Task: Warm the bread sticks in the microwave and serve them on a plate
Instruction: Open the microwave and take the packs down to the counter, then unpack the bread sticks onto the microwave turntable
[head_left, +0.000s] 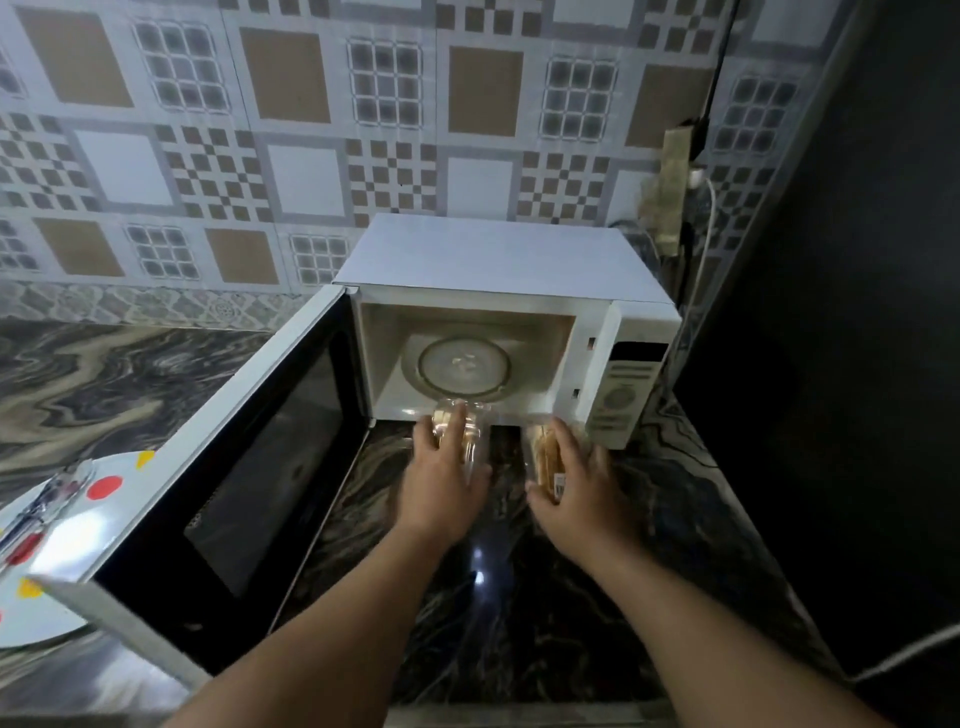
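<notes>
A white microwave (498, 270) stands at the back of the counter with its door (249, 467) swung wide to the left. Its glass turntable (464, 370) lies bare inside. Just in front of the cavity, my left hand (441, 483) holds a clear container with bread sticks (445, 420) in it. My right hand (576, 483) grips a clear packet of bread sticks (545, 452) beside it. At the far left a white plate (57, 540) with red and yellow spots sits on the counter, partly hidden by the door, with clear-handled utensils (47, 504) resting on it.
The counter (493, 597) is dark marbled stone. A black wall or appliance side (841, 364) closes in the right. A power strip (672, 192) and cables hang on the tiled wall behind the microwave. A white cable (914, 649) runs at lower right.
</notes>
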